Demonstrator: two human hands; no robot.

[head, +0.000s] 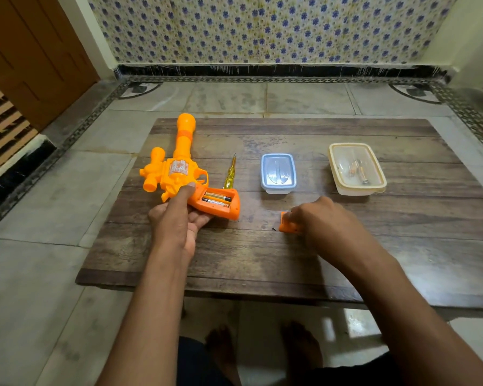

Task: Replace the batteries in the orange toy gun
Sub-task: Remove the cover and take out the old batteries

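Table [262,260], screwdriver [230,174] beside toy gun [176,171], blue box [278,172], cream box [357,168]

Left forearm [151,288] reaches forward from bottom centre, wrist straight. Left hand [176,224] grips the toy gun [179,174] at the handle. Its thumb [188,189] lies straight along the top. Its fingers [204,218] are curled underneath, tips showing at the near side.

Right forearm [374,274] enters from lower right, angled inward. Right hand [321,218] is palm-down with its back to the camera, fingers curled down round the orange battery cover [286,225]. The fingertips are mostly hidden by the hand itself.

Hands well apart.
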